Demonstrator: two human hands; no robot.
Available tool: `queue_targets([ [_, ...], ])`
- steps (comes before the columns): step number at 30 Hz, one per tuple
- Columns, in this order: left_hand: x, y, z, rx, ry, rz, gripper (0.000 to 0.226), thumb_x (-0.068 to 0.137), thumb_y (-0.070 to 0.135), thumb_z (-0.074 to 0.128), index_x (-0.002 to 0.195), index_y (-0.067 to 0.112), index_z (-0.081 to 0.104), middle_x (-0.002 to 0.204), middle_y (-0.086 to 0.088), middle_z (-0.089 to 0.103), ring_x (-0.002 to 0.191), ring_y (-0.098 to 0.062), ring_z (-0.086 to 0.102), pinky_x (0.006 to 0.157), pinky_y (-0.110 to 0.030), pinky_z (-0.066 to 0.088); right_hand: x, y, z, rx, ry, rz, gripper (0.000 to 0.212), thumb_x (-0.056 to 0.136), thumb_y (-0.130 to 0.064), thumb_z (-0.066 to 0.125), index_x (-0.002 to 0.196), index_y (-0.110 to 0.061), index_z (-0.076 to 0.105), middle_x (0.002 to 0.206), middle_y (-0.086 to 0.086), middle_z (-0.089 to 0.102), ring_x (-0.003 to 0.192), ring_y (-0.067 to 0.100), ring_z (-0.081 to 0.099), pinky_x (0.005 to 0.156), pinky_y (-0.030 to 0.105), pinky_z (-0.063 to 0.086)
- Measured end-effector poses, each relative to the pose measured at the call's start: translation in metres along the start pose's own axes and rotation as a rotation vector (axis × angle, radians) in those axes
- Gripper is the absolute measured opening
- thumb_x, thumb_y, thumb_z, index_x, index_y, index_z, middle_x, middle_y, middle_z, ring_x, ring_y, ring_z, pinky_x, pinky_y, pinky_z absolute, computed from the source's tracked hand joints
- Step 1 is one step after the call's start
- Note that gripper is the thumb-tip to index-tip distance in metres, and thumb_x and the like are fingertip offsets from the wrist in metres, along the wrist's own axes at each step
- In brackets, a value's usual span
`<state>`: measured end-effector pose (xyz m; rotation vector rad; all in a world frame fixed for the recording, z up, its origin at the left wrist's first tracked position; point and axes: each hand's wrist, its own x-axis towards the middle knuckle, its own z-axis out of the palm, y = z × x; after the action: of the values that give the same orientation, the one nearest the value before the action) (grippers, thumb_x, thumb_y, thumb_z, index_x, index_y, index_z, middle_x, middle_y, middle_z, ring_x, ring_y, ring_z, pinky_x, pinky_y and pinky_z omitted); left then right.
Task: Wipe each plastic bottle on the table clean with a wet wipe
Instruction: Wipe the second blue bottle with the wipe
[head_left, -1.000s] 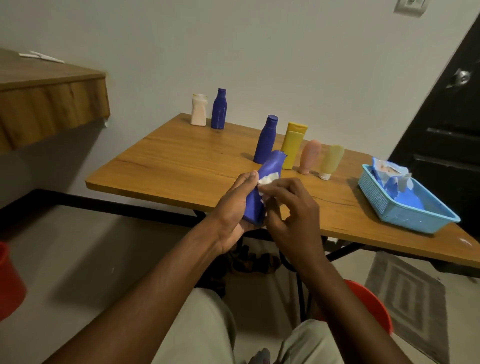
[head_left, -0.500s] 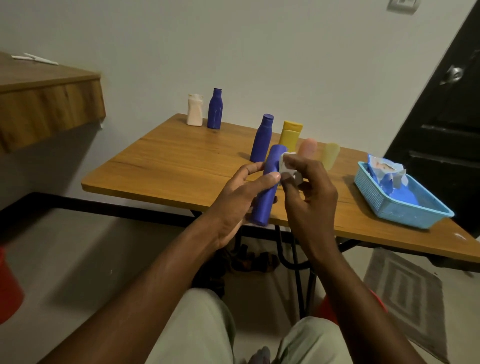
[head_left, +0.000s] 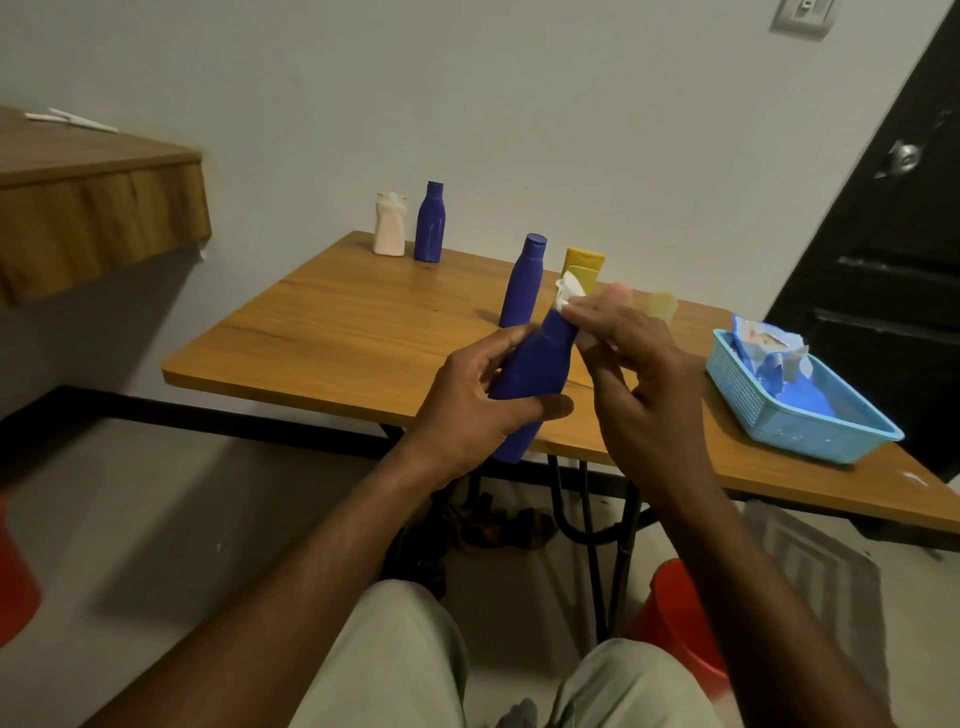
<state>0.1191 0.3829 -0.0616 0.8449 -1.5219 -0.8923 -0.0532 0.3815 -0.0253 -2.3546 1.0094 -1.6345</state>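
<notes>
Blue plastic, the bottle (head_left: 535, 364) hangs tilted above the desk (head_left: 337, 332) edge, the left grip (head_left: 462, 415) curled round its body; the right grip (head_left: 644, 395) pinches the wet wipe (head_left: 569, 290) over its top. Turning the bottle under the wipe should serve best. Standing: near blue bottle (head_left: 522, 280), far blue bottle (head_left: 430, 223), white bottle (head_left: 389, 226), yellow bottle (head_left: 587, 262), pale bottle (head_left: 664, 305) half hidden; six seen.

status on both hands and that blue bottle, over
Left hand grips the blue bottle by its body, tilted. Right hand pinches the wet wipe at its top. Upright bottle stands on the table behind.
</notes>
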Motion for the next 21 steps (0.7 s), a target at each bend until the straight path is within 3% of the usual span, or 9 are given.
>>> queue_targets([
  [4, -0.002, -0.002, 0.0, 0.135, -0.003, 0.026, 0.072, 0.081, 0.024, 0.089, 0.145, 0.026, 0.056, 0.127, 0.011, 0.067, 0.112, -0.002, 0.065, 0.085, -0.016, 0.056, 0.004, 0.002, -0.007, -0.034, -0.048, 0.136, 0.035, 0.105, -0.005, 0.051, 0.134, -0.02, 0.065, 0.125, -0.005, 0.066, 0.112, -0.003, 0.057, 0.084, 0.007, 0.046],
  [8, -0.001, -0.003, -0.001, 0.145, 0.017, 0.045, 0.073, 0.08, 0.025, 0.089, 0.146, 0.028, 0.057, 0.131, 0.011, 0.067, 0.115, -0.002, 0.065, 0.088, -0.015, 0.055, 0.01, 0.002, -0.01, 0.125, -0.011, 0.315, 0.029, 0.106, -0.009, 0.05, 0.125, -0.018, 0.07, 0.118, -0.006, 0.073, 0.111, 0.007, 0.065, 0.091, 0.031, 0.057],
  [12, -0.001, -0.004, -0.001, 0.104, 0.035, 0.02, 0.076, 0.079, 0.022, 0.09, 0.146, 0.028, 0.056, 0.135, 0.01, 0.065, 0.118, -0.001, 0.064, 0.09, -0.013, 0.054, 0.006, -0.002, -0.009, 0.378, 0.13, 0.502, 0.029, 0.105, -0.01, 0.053, 0.115, -0.028, 0.073, 0.117, -0.006, 0.074, 0.106, 0.01, 0.07, 0.085, 0.034, 0.062],
  [17, 0.0, -0.005, -0.002, 0.083, 0.046, 0.017, 0.077, 0.08, 0.02, 0.09, 0.148, 0.028, 0.055, 0.136, 0.011, 0.065, 0.12, -0.003, 0.064, 0.091, -0.015, 0.054, -0.001, -0.004, -0.008, 0.368, 0.152, 0.444, 0.021, 0.104, -0.015, 0.056, 0.115, -0.022, 0.073, 0.107, -0.01, 0.077, 0.104, 0.012, 0.071, 0.082, 0.031, 0.061],
  [21, 0.001, -0.006, -0.001, 0.035, 0.065, 0.013, 0.075, 0.082, 0.019, 0.088, 0.149, 0.026, 0.055, 0.136, 0.007, 0.067, 0.122, -0.011, 0.065, 0.097, -0.029, 0.058, -0.009, -0.008, 0.004, 0.38, 0.066, 0.389, 0.028, 0.107, -0.018, 0.051, 0.127, -0.013, 0.07, 0.121, -0.005, 0.074, 0.115, 0.013, 0.067, 0.084, 0.031, 0.061],
])
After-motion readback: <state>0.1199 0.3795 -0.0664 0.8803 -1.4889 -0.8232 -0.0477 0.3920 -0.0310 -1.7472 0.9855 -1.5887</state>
